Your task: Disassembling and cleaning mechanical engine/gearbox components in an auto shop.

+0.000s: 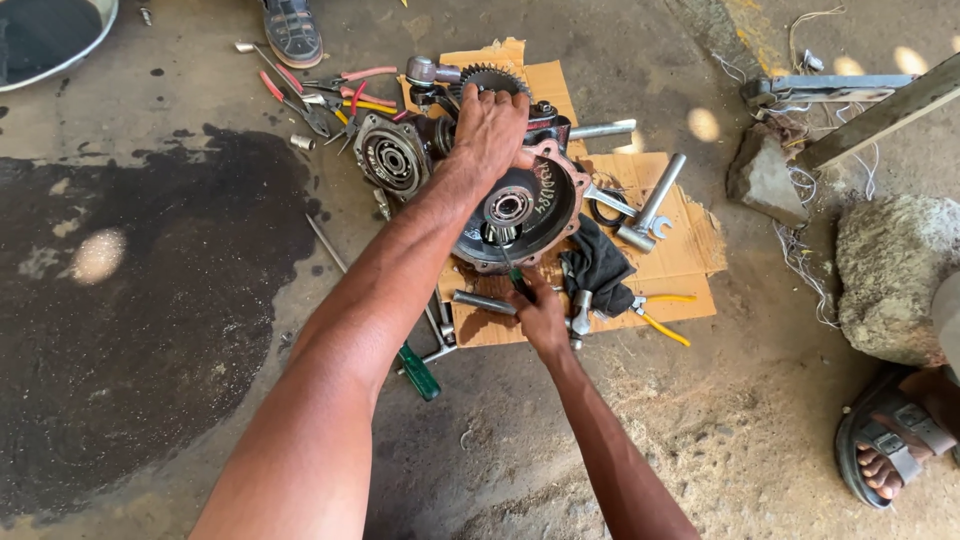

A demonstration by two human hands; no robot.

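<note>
At frame centre my left hand presses spread on one round housing. My right hand pinches one screwdriver; three pliers lie upper left.

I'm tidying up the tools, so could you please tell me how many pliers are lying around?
3, perhaps more: two red-handled pliers lie crossed on the floor left of the cardboard, and one yellow-handled pair lies at its lower right corner. Others may hide in the left pile.
</note>
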